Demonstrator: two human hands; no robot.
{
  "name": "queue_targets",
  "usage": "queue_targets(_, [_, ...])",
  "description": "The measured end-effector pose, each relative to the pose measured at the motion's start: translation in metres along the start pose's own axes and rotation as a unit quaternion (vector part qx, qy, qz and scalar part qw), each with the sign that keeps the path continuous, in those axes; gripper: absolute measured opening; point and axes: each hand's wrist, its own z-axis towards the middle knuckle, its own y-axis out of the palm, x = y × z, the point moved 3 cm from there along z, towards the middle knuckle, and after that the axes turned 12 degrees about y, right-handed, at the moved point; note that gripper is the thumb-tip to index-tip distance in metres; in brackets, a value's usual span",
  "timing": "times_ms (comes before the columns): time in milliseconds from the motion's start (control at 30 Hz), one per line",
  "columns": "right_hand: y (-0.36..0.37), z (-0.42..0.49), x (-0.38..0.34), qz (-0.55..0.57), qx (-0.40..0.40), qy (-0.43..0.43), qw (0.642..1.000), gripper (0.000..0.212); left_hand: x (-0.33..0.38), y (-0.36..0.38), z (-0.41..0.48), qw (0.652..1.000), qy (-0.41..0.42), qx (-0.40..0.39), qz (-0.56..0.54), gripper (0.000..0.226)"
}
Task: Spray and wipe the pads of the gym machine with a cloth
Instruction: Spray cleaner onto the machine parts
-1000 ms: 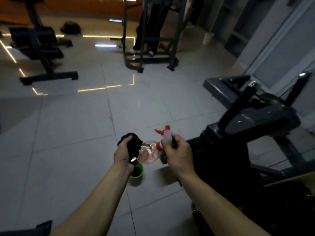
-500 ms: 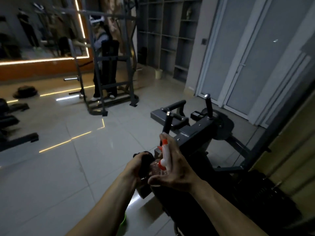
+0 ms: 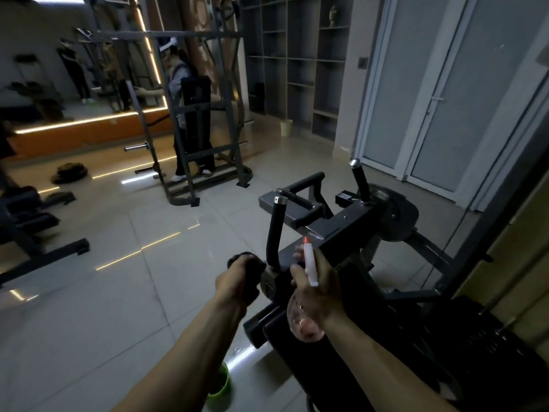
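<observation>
Left hand (image 3: pixel 237 281) is closed in a fist round a dark cloth (image 3: pixel 252 267). Right hand (image 3: pixel 322 288) is curled round the neck of a clear spray bottle (image 3: pixel 303 322), whose red nozzle points to 12 o'clock. The cloth sits at 9 o'clock of the bottle, just beside it. Both are held over the black gym machine (image 3: pixel 344 230); its pad (image 3: pixel 297 361) lies at 6 o'clock. A green bowl (image 3: pixel 221 388) stands on the floor tiles (image 3: pixel 104 307).
</observation>
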Motion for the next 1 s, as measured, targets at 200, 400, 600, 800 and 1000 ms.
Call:
queue_targets(200, [0.038,-0.011,0.057,-0.048,-0.037,0.044,0.997,0.029,-0.006,-0.029,0.014,0.996,0.043,0.054,-0.048,0.038])
queue_targets(400, [0.048,-0.015,0.065,-0.035,-0.022,0.076,0.996,0.041,-0.002,-0.04,0.011,0.994,0.052,0.083,-0.056,0.037])
queue_targets(600, [0.033,0.009,0.018,0.004,-0.002,0.038,0.999,0.038,0.012,-0.028,0.009,0.992,0.08,0.069,-0.063,0.036])
queue_targets(800, [0.011,0.043,-0.011,0.022,-0.023,0.049,0.998,0.041,0.033,0.02,0.005,0.994,0.102,0.007,-0.046,0.029])
queue_targets(1000, [-0.035,0.09,-0.028,0.111,0.003,0.012,0.994,0.036,0.057,0.078,0.015,0.99,0.136,-0.041,-0.025,0.018])
